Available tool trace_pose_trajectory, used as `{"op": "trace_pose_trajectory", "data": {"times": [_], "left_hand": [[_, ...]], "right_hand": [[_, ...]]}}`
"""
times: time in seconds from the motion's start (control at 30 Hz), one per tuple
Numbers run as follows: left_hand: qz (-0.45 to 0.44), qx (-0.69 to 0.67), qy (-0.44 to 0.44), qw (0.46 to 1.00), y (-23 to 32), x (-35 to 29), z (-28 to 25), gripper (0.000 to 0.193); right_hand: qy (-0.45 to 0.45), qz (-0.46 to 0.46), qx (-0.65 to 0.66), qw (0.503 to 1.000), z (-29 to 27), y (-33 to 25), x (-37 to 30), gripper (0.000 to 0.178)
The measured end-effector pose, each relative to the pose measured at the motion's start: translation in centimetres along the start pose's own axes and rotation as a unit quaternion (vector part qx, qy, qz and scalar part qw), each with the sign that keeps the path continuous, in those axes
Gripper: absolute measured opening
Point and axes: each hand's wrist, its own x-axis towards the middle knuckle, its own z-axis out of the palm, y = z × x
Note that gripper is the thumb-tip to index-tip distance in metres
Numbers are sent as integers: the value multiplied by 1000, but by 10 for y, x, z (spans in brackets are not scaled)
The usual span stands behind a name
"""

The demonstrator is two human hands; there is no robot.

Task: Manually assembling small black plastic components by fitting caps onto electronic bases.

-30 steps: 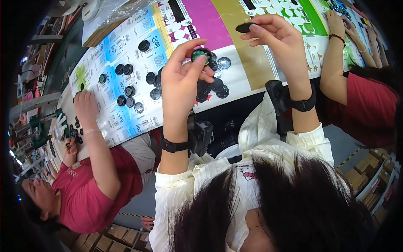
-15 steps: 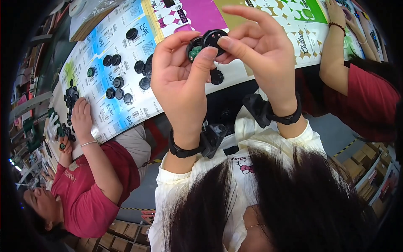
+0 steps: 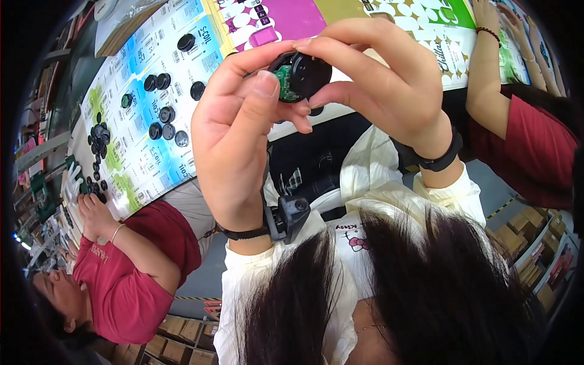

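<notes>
Above the table edge, my left hand grips a round black plastic housing between thumb and fingers. A green circuit board shows inside its open side. My right hand pinches a round black cover at its upper and lower rim, with fingers and thumb. The cover stands tilted beside the board, partly over the housing; whether the two parts touch along the far rim cannot be made out. Both wrists wear black straps, and a small black device sits on the left one.
Several round black parts lie in groups on the printed table covering, with a small green-faced part among them. A co-worker's hands are at the left, near a pile of black parts. Another person's forearm rests at the right.
The cover has turned to stand more upright, exposing more of the board. My right fingers have moved from its face to its rim. The co-worker at left has drawn a hand back from the pile.
</notes>
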Motion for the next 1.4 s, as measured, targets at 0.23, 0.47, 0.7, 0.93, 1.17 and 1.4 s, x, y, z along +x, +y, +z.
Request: {"op": "trace_pose_trajectory", "data": {"times": [0.23,0.47,0.7,0.93,1.17,1.4], "left_hand": [[9,2,-16,1000,-5,-3,-6,52],[-5,22,-32,999,-7,-1,-3,64],[-18,16,-33,999,-6,-1,-3,66],[-17,-4,-38,999,-9,-2,-2,63],[-12,-31,-17,999,-9,-3,5,57],[6,-51,-24,998,-13,-3,7,54]], "right_hand": [[5,-19,25,999,-5,-5,3,44],[-5,-6,43,999,-4,-8,3,44],[-6,-11,35,999,-4,-8,4,43],[29,-15,39,999,-1,-3,-7,44],[58,2,42,997,-2,-6,-9,46],[62,4,34,997,-5,-7,-9,46]]}}
